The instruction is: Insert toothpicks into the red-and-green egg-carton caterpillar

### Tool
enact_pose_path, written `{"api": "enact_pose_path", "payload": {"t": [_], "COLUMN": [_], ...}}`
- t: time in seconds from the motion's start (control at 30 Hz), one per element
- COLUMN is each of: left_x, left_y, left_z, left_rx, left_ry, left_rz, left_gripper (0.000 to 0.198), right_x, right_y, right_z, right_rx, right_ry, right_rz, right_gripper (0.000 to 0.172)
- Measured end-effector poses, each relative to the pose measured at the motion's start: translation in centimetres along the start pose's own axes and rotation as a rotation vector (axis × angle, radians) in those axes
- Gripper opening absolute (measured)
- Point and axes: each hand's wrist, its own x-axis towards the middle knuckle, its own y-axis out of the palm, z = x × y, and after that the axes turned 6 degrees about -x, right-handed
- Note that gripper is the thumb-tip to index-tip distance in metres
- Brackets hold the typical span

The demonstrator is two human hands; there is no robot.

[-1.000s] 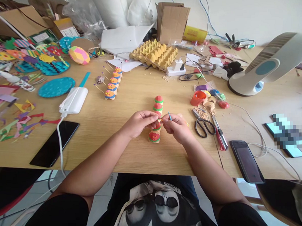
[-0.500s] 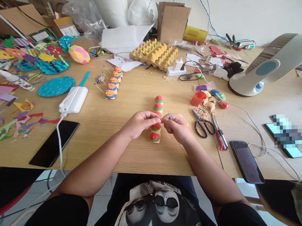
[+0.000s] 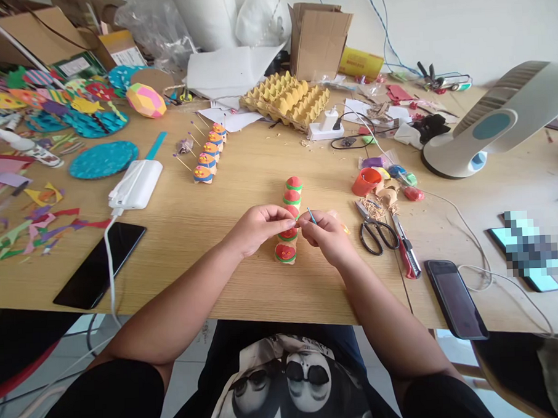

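Note:
A row of egg-carton cups painted red and green (image 3: 286,252) stands on the table, partly hidden under my hands. The nearest cup bears small yellow marks like a face. My left hand (image 3: 264,229) is above the row from the left, thumb and forefinger pinched on something too small to make out. Its fingertips meet those of my right hand (image 3: 324,233), which is closed around a thin blue stick (image 3: 311,215) that pokes up between the fingers. Farther back on the left sits an orange and blue cup row (image 3: 203,173) with pins stuck in it.
Scissors (image 3: 376,228), a cutter (image 3: 408,252) and a phone (image 3: 456,298) lie to the right, near an orange cup (image 3: 367,182). A fan (image 3: 492,122) stands behind them. On the left are a power bank (image 3: 136,185) and a black phone (image 3: 100,265). Egg trays (image 3: 286,101) lie at the back.
The blue stick in my right hand has tilted and shifted slightly left. Both hands stay at almost the same place, with their fingertips together.

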Motion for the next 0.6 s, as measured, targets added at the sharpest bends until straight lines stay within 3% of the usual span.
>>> {"api": "enact_pose_path", "payload": {"t": [0.3,0.6], "left_x": [0.13,0.15], "left_y": [-0.07,-0.13], "left_z": [0.21,0.47], "left_rx": [0.040,0.107], "left_ry": [0.028,0.050], "left_rz": [-0.024,-0.037], "left_gripper": [0.026,0.032], "right_x": [-0.06,0.01], "right_y": [0.04,0.01], "right_z": [0.07,-0.26], "right_rx": [-0.222,-0.270], "right_ry": [-0.101,-0.107], "right_rz": [-0.052,-0.051], "right_gripper": [0.028,0.025]}}
